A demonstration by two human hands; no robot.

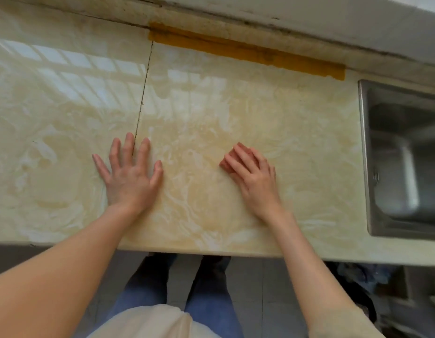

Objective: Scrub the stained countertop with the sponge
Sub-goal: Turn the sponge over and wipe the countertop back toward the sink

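Observation:
A glossy cream marble-patterned countertop [211,113] fills the view, with yellowish staining around its middle. My right hand [254,178] lies on a small pink sponge [225,164] and presses it flat against the counter with straight fingers; only the sponge's left and far edges show past my fingers. My left hand [129,174] rests flat on the counter with its fingers spread, across a dark seam [143,93] between two slabs, holding nothing.
A steel sink [404,162] is set into the counter at the right. A strip of orange tape [248,53] runs along the back edge below a grimy white wall ledge [309,18]. The counter's front edge [199,251] is near my legs.

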